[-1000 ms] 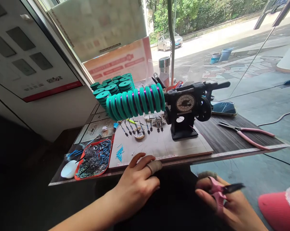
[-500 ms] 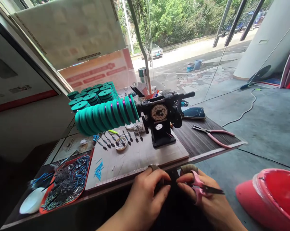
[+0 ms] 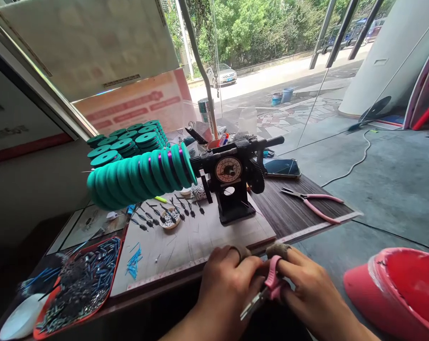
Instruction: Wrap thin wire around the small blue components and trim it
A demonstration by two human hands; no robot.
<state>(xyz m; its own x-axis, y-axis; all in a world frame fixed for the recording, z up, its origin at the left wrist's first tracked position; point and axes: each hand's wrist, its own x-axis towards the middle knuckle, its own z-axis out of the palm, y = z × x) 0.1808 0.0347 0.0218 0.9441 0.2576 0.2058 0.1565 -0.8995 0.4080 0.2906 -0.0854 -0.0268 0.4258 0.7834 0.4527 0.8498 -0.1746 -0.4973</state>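
Note:
Small pink-handled scissors (image 3: 274,279) hang from the fingers of my right hand (image 3: 305,279), their blades pointing down and left. My left hand (image 3: 228,279) is closed, its fingertips pressed together beside the right hand's fingers; what they pinch is hidden. Both hands meet just in front of the table's near edge and wear dark finger wraps. Beyond them, a black hand-cranked winding machine (image 3: 232,184) with a round dial carries a row of teal foam spools (image 3: 139,177) on its shaft.
Pink-handled pliers (image 3: 319,203) and a phone (image 3: 282,167) lie on the right. On the left is a red-rimmed tray (image 3: 119,255) of small metal parts beside a white bowl (image 3: 22,317). Blue tubes (image 3: 133,263) and a dish of beads (image 3: 170,219) sit on the board. A red bucket (image 3: 378,284) stands right.
My hands have come together. The scissors have swung round in my right hand, their blades turning from pointing right to pointing down-left. The view has shifted slightly.

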